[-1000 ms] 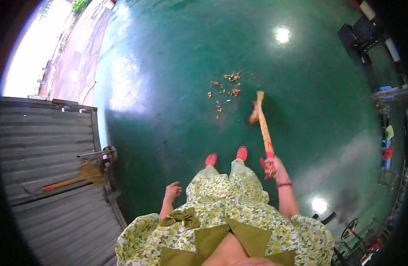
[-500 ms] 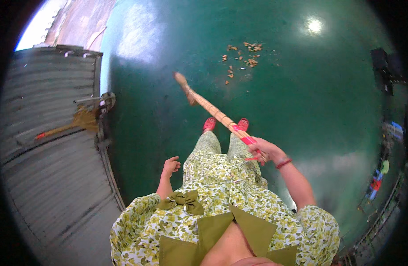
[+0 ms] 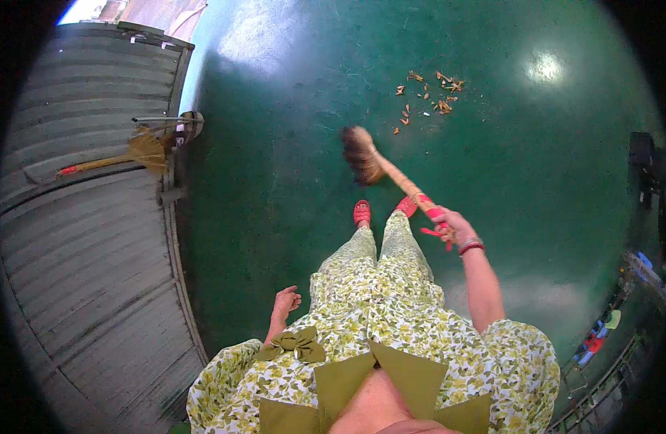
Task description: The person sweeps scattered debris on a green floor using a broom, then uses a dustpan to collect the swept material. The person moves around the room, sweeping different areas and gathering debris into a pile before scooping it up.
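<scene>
My right hand [image 3: 454, 226] is closed round the red-wrapped handle of a straw broom [image 3: 401, 177]. The brush end points away to the upper left, in front of my feet, and is smeared by motion. Whether its bristles touch the floor I cannot tell. Beyond the brush, scraps of dry brown litter [image 3: 443, 107] lie scattered on the green floor [image 3: 289, 188], apart from the broom. My left hand [image 3: 286, 299] hangs beside my left hip with its fingers loosely bent and nothing in it.
Along the left runs a grey corrugated metal gate [image 3: 94, 231], with a second straw broom [image 3: 112, 163] against it. At the right edge are a black object [image 3: 642, 148] and several small coloured things [image 3: 597, 338]. My red sandals [image 3: 362, 213] stand on the floor.
The broom has swung to the right and its brush end now shows broadside. My right hand has moved slightly right and up. The litter sits farther right in view.
</scene>
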Available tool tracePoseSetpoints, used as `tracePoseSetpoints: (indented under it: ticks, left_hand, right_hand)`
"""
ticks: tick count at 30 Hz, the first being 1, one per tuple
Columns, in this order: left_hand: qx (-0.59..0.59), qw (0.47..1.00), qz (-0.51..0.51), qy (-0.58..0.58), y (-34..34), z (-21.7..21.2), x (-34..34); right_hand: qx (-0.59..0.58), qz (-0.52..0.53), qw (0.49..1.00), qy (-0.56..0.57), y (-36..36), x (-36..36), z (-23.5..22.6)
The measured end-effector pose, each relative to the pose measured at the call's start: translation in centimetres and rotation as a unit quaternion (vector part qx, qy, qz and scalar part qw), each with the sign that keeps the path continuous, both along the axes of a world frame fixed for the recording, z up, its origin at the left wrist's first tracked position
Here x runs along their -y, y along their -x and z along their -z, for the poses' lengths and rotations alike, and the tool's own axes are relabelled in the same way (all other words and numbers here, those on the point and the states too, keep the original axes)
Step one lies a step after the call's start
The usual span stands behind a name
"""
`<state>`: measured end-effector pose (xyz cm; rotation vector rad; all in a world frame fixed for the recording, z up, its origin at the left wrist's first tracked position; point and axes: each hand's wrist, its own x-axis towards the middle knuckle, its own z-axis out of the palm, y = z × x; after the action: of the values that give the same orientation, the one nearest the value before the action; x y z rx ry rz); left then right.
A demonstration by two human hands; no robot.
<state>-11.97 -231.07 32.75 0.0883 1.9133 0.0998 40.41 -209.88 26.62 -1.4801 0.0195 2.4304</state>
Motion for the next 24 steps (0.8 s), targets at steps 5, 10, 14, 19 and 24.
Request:
tracePoseSetpoints:
  ticks: [5, 10, 14, 19, 24]
  left_hand:
    - [0.027, 0.999, 0.029, -0.011, -1.4, 1.0, -2.8]
    - [0.002, 0.998, 0.048, -0.051, -0.1, 0.9, -5.8]
    - [0.01, 0.997, 0.043, -0.057, 0.5, 0.9, -7.4]
    - [0.019, 0.997, 0.062, -0.03, -0.3, 2.4, -6.4]
    - [0.057, 0.991, 0.121, -0.032, -1.0, 3.6, -7.9]
  right_hand:
    - [0.172, -0.008, 0.985, -0.03, -5.2, -2.5, -4.3]
    - [0.298, -0.091, 0.941, -0.131, -6.2, -4.8, -6.8]
    - [0.299, -0.098, 0.932, -0.178, -6.7, -4.3, -8.7]
    - [0.312, -0.15, 0.925, -0.157, -6.8, 0.4, -15.3]
    - [0.269, -0.11, 0.952, -0.094, -6.1, 8.0, -13.3]
